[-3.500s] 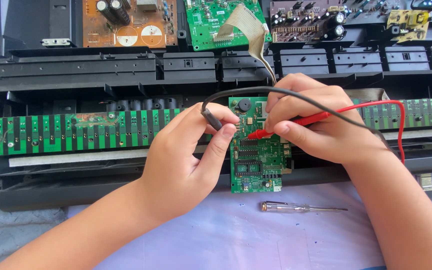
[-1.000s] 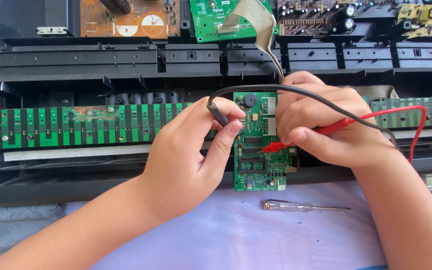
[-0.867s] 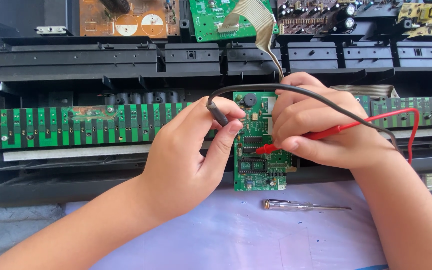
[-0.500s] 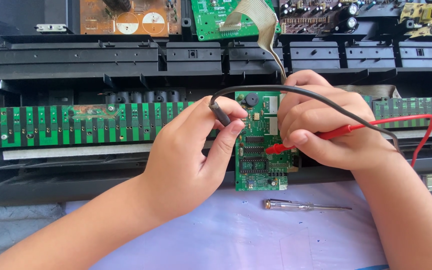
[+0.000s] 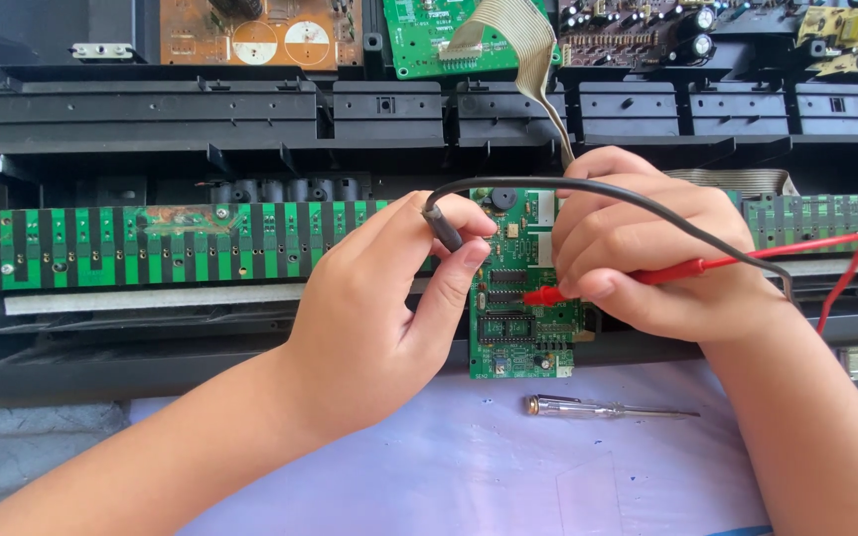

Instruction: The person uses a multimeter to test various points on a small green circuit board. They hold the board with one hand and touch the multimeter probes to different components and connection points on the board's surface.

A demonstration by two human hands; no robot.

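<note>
A small green circuit board [image 5: 520, 333] lies upright in the middle of an opened black keyboard chassis [image 5: 250, 119]. My left hand [image 5: 379, 308] pinches a black test probe [image 5: 442, 223] between thumb and fingers at the board's upper left edge. My right hand [image 5: 638, 263] grips a red test probe [image 5: 548, 295], its tip resting on the board near a row of black chips. The black lead [image 5: 588, 191] arcs over my right hand; the red lead [image 5: 826, 260] loops off to the right.
A long green contact strip [image 5: 151, 248] runs left and right of the board. A clear-handled screwdriver [image 5: 598, 407] lies on the pale cloth [image 5: 469, 476] below. More circuit boards [image 5: 250, 30] and a grey ribbon cable [image 5: 533, 60] sit along the top edge.
The red probe tip has shifted slightly on the small board and its red lead has swung further right. My left hand holds the black probe in the same place.
</note>
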